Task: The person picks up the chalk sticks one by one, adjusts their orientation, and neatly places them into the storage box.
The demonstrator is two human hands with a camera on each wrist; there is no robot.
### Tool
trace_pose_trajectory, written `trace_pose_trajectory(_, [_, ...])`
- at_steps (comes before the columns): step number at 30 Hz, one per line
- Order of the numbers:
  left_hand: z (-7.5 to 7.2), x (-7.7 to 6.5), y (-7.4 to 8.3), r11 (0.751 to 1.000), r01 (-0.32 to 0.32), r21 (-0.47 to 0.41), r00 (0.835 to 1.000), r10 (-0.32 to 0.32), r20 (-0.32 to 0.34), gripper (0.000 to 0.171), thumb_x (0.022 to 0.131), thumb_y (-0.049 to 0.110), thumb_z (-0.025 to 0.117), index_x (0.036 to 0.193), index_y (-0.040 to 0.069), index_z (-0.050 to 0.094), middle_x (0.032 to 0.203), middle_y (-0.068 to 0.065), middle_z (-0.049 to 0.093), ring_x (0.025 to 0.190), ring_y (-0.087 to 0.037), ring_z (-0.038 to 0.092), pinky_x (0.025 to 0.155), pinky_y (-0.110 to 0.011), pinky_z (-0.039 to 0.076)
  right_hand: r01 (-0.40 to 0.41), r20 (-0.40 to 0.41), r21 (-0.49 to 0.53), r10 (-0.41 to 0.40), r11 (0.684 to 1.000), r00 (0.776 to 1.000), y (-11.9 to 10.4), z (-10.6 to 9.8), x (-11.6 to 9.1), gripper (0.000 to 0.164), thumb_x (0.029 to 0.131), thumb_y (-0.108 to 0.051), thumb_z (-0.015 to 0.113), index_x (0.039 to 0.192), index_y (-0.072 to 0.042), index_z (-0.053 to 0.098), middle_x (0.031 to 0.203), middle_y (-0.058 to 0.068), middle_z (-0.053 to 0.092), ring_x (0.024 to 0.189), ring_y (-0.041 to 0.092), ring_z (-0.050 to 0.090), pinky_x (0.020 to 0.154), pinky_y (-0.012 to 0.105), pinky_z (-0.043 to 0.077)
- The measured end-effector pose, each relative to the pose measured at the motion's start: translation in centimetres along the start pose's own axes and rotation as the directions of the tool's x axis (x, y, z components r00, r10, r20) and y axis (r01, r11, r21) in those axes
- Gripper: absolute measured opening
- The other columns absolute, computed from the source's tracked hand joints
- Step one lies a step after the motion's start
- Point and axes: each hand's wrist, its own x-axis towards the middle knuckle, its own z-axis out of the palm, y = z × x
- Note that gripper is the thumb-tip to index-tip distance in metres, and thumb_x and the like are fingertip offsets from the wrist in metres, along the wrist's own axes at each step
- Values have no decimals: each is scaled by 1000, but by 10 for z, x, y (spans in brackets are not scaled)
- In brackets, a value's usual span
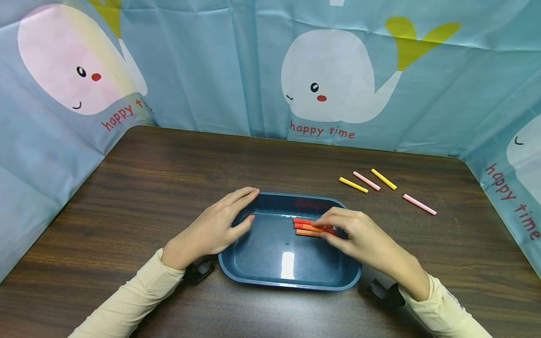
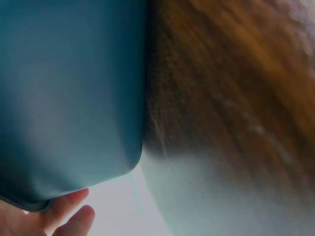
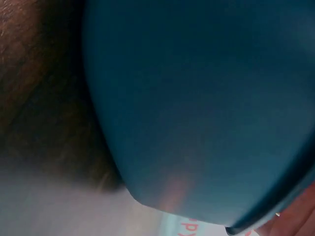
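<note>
A dark blue plastic tub (image 1: pixel 262 263) sits on the table. My left hand (image 1: pixel 211 230) holds its left end, thumb over the inside and fingers along the outside of the rim; in the left wrist view some fingertips (image 2: pixel 78 221) show beside the tub's wall (image 2: pixel 69 98). Inside the tub, toward the right, red and orange chalk sticks (image 1: pixel 306 226) lie side by side. My right hand (image 1: pixel 359 234) reaches over the right rim and pinches these sticks between thumb and fingers, hiding their right ends. The right wrist view mostly shows the tub's outer wall (image 3: pixel 197 108).
Behind the tub to the right, yellow chalk sticks (image 1: pixel 383 179) and pink chalk sticks (image 1: pixel 419 204) lie scattered on the dark wood table (image 1: pixel 169 173). A light blue curtain (image 1: pixel 203 70) with printed whales hangs along the table's back and sides.
</note>
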Motion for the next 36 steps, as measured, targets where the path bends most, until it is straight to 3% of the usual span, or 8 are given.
trace_pose_trajectory(11, [0, 0, -1, 1000, -5, 1, 1000, 5, 1, 57, 100, 27, 55, 152, 9, 40, 155, -11, 42, 142, -27, 43, 113, -50, 40, -92, 103, -67, 98, 994, 990, -3, 7, 5, 24, 84, -9, 78, 107, -13, 76, 99, -8, 70, 85, 4, 62, 71, 26, 54])
trace_pose_trajectory(24, [0, 1, -1, 1000, -20, 8, 1000, 20, -11, 58, 100, 28, 56, 152, 8, 40, 155, -12, 42, 141, -28, 44, 111, -51, 41, -77, 137, -137, 96, 988, 986, -4, 17, 10, 19, 82, -9, 79, 100, -16, 77, 93, -9, 69, 78, 5, 59, 65, 24, 51])
trace_pose_trajectory(36, [0, 1, -1, 1000, -4, -1, 1000, 4, 0, 57, 100, 28, 55, 152, 9, 40, 156, -11, 41, 142, -27, 44, 112, -50, 41, -96, 181, -248, 143, 964, 973, -6, 21, 10, 16, 82, -13, 80, 97, -18, 78, 93, -8, 71, 80, 10, 66, 68, 31, 55])
